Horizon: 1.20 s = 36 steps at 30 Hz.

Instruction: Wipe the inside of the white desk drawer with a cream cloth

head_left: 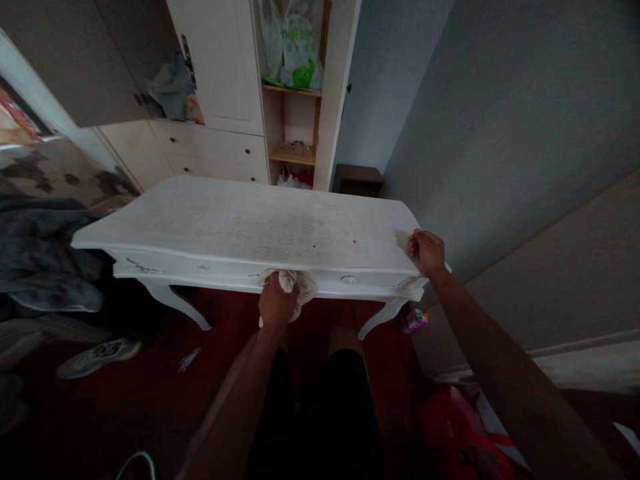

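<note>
A white dressing table (225,217) with curved legs and a carved drawer front stands before me, its top marked with grey smudges. My left hand (277,301) is closed round a bunched cream cloth (304,288), pressed against the middle of the table's front. Over at the right end, my right hand (427,252) rests on the top near the edge with its fingers curled in. Nothing shows inside those curled fingers. Close to the cloth, a small round ornament (349,280) sits on the drawer front.
Behind the table stands a cream wardrobe (220,73) with open doors and plastic bags (300,50) on a shelf. Grey clothing (47,253) lies at left, above a shoe (100,357). A pink box (414,321) and red bag (455,427) are on the floor at right.
</note>
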Tool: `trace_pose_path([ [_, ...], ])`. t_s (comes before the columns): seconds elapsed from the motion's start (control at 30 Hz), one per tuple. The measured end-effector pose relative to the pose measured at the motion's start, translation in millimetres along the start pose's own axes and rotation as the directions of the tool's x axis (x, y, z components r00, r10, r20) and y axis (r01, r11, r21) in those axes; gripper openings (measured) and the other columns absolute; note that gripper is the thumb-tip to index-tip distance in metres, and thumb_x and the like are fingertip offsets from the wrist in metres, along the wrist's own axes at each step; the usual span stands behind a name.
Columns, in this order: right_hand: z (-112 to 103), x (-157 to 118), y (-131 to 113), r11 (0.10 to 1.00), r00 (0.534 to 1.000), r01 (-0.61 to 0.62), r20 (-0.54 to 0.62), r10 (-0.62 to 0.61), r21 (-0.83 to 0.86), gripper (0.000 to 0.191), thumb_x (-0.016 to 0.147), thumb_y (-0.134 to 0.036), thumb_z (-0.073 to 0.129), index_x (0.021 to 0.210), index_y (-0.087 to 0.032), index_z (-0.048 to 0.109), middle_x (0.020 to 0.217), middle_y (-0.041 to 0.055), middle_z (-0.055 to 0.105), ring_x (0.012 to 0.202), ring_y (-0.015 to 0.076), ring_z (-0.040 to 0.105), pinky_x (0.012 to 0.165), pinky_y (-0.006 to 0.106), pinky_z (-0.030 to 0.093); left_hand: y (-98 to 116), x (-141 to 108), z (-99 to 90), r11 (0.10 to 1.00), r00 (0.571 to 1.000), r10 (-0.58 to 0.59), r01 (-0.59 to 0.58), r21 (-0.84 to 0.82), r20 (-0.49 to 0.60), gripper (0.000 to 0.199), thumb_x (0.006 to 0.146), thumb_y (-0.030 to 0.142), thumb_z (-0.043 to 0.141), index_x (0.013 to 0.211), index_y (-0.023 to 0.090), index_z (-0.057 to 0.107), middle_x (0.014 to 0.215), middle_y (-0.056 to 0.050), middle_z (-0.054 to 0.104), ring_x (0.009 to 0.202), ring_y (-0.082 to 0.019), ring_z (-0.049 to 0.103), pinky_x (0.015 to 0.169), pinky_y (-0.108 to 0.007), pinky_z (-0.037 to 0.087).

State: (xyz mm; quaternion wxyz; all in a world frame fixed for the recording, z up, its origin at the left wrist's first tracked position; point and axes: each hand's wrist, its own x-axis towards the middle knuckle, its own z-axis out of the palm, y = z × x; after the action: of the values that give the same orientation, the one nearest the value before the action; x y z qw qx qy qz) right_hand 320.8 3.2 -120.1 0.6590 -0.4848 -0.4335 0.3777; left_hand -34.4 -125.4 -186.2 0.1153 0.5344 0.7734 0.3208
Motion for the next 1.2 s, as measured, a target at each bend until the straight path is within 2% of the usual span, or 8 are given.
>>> trace_pose_path([
  [0.3,2,-1,-2,1.0,1.0,-0.009,-0.014,0.009,0.002,0.03,0.078,-0.035,0.073,0.059,-0.018,0.059,0.043,-0.0036,0.055,0.032,0.0048,0.042,0.03,0.015,0.034,3,-9,-1.6,0.998,0.984,-0.014,0.003,0.064,0.176,0.037,0.081,0.032,0.06,0.114,0.017,0.054,0.107,-0.019,0.068,0.096,-0.033,0.068,0.079,-0.04,0.05],
  [0.43,2,-2,-3,1.0,1.0,-0.008,-0.01,0.008,0.021,0.029,0.078,-0.034,0.073,0.059,-0.017,0.059,0.044,-0.003,0.056,0.033,0.0049,0.042,0.029,0.015,0.034,-6,-5,-19.6,0.966,0.943,0.041,0.047,-0.254,0.331,0.019,0.067,0.02,0.061,0.086,0.021,0.065,0.082,-0.007,0.072,0.079,-0.027,0.068,0.071,-0.036,0.051],
  [0.57,2,-2,-2,1.0,1.0,0.004,-0.008,-0.004,0.014,0.032,0.074,-0.039,0.076,0.059,-0.017,0.06,0.043,-0.003,0.056,0.033,0.0047,0.042,0.029,0.015,0.033,6,3,-61.6,0.736,0.886,0.072,0.263,-0.623,0.458,0.02,0.054,0.02,0.06,0.072,0.02,0.067,0.065,-0.002,0.067,0.06,-0.022,0.062,0.055,-0.032,0.05],
  [0.67,2,-1,-1,1.0,1.0,0.017,-0.006,-0.017,0.011,0.036,0.071,-0.044,0.079,0.059,-0.017,0.06,0.044,-0.003,0.056,0.033,0.0046,0.042,0.029,0.015,0.033,32,18,-101.3,0.664,0.922,0.143,0.18,-0.726,0.359,0.017,0.05,0.022,0.061,0.066,0.018,0.065,0.062,0.0,0.064,0.057,-0.019,0.058,0.051,-0.03,0.049],
  [0.77,2,0,1,1.0,1.0,0.012,0.007,-0.012,0.011,0.038,0.071,-0.048,0.079,0.06,-0.017,0.059,0.044,-0.0031,0.056,0.033,0.0048,0.042,0.029,0.014,0.033,64,43,-131.4,0.676,0.985,0.158,-0.055,-0.735,0.072,0.014,0.054,0.024,0.062,0.066,0.018,0.06,0.063,0.003,0.061,0.059,-0.015,0.055,0.056,-0.028,0.05],
  [0.83,2,0,2,1.0,1.0,0.004,0.01,-0.004,0.001,0.039,0.072,-0.049,0.078,0.061,-0.018,0.058,0.044,-0.003,0.056,0.034,0.0048,0.042,0.03,0.014,0.033,83,64,-139.6,0.684,0.974,0.189,-0.223,-0.695,-0.127,0.019,0.059,0.024,0.063,0.076,0.017,0.062,0.075,0.002,0.065,0.067,-0.014,0.058,0.065,-0.029,0.053],
  [0.97,1,1,3,1.0,0.999,0.012,0.032,-0.012,0.001,0.041,0.072,-0.052,0.078,0.061,-0.019,0.056,0.044,-0.0037,0.055,0.034,0.0048,0.042,0.031,0.014,0.033,107,112,-122.5,0.715,0.86,0.376,-0.506,-0.483,-0.344,0.04,0.061,0.021,0.066,0.1,0.015,0.063,0.095,-0.002,0.07,0.085,-0.017,0.062,0.082,-0.032,0.053],
  [1.2,-2,3,5,0.999,0.998,0.039,0.057,-0.037,-0.031,0.043,0.071,-0.056,0.076,0.062,-0.019,0.058,0.046,-0.0035,0.055,0.036,0.0055,0.043,0.031,0.016,0.033,111,129,-34.1,0.679,0.685,0.728,-0.712,-0.178,0.035,0.05,0.068,0.023,0.065,0.118,0.014,0.061,0.119,-0.009,0.068,0.107,-0.024,0.063,0.096,-0.035,0.048],
])
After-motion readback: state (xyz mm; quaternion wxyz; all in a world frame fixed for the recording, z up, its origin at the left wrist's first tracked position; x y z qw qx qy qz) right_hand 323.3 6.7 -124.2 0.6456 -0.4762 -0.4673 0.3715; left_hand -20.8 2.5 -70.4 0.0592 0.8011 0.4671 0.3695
